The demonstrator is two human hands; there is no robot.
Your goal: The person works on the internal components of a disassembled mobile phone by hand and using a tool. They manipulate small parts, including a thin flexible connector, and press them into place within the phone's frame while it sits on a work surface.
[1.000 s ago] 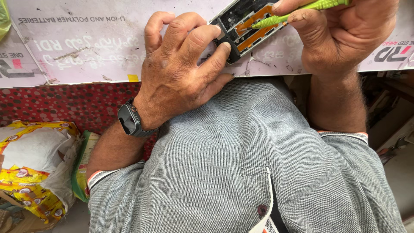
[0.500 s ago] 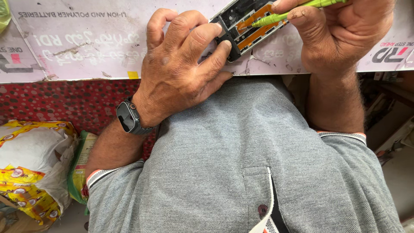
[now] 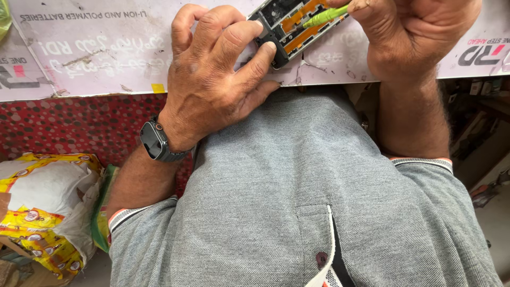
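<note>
Head view: opened phone (image 3: 291,25) pinned under left hand (image 3: 215,79), right hand (image 3: 411,34) gripping green screwdriver (image 3: 325,16) above it.

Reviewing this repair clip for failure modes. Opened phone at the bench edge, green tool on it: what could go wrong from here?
1. The opened phone lies near the bench edge, steadied only by the left hand; if the fingers slip, it could slide off.
2. The green tool in the right hand points at the exposed orange and black internals; a slip might scratch or pierce a part.

Head cam, steep downward, close over hands, single view
</note>
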